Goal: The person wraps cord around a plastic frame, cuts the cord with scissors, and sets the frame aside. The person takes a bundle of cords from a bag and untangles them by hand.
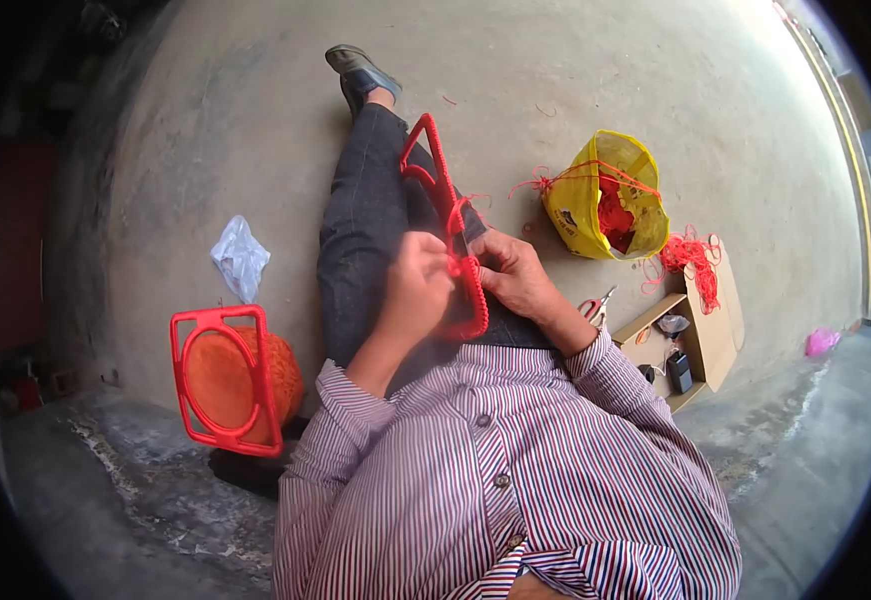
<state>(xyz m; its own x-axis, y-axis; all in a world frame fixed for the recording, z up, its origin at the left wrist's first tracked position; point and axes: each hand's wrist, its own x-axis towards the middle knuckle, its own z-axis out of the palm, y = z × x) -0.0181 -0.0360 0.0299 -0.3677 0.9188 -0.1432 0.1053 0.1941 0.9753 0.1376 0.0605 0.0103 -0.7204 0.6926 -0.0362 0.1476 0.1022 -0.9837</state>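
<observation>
Orange and rounded, a stool-like block [220, 372] sat toward the left edge of the concrete floor [255, 80], with a red ring frame [261, 370] set against it. Just beyond lay a crumpled clear bag [239, 258]. In the middle, the legs [355, 230] stretched away from the body, one shoe [360, 72] pointing toward the floor's far edge, and the half-wrapped frame [439, 160] lay slantwise above the thighs, its lower part close to the waist. The work in hand looked like dressing this frame's bar with red cord. The left hand [417, 275] came in from the near left, elbow bent and fingers curled beside the bar; motion blur hid whether they had closed on a strand. The right hand [515, 275] reached in from the other side, forearm angled inward, thumb and fingers pinched together on the frame next to a dark bare stretch. Work so close seemed to call for a steady right pinch and an even pull on the cord. Farther right, a yellow bag [575, 215] stood open with red cord [613, 215] inside, and scissors [595, 308] lay nearer the right sleeve. An open cardboard box [723, 335] came next, a loose red tangle [695, 262] over its flap, then a pink bag [821, 342] near the floor's right edge.
</observation>
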